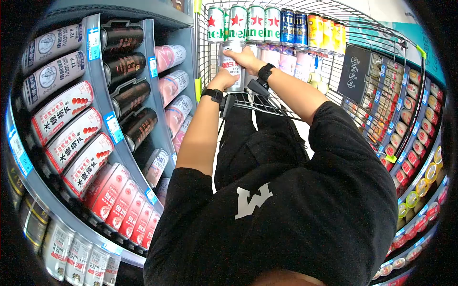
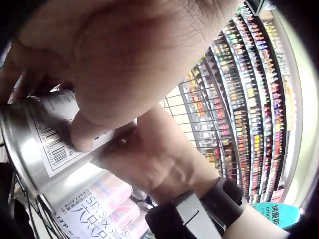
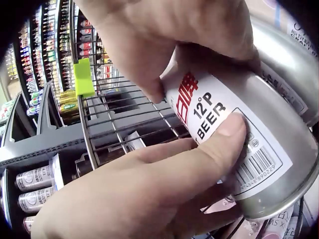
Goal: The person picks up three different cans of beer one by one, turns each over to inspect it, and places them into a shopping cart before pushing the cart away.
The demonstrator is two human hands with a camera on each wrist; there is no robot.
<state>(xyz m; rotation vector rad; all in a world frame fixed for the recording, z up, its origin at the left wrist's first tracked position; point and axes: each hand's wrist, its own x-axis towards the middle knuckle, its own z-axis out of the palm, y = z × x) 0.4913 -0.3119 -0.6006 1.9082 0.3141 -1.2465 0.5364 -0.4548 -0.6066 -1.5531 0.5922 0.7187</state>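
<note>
A silver can with a white label (image 1: 227,62) is held between both hands over the near end of the cart. The left hand (image 1: 223,79) grips its lower part, the thumb lying across the label beside the barcode in the right wrist view. Around the upper part curl the fingers of the right hand (image 1: 249,60). In the right wrist view the can (image 3: 259,144) is tilted, with the left hand (image 3: 144,189) below and the right hand (image 3: 174,30) above. Another silver can (image 3: 294,64) lies right behind it.
The wire cart (image 1: 202,47) holds green-and-white cans (image 1: 237,24), blue cans (image 1: 293,28), yellow cans (image 1: 322,31) and pink cans (image 1: 287,62). Shelves of cans (image 1: 62,112) stand on the left, and more packed shelves (image 1: 410,124) on the right. A dark sign (image 1: 354,74) hangs on the cart's side.
</note>
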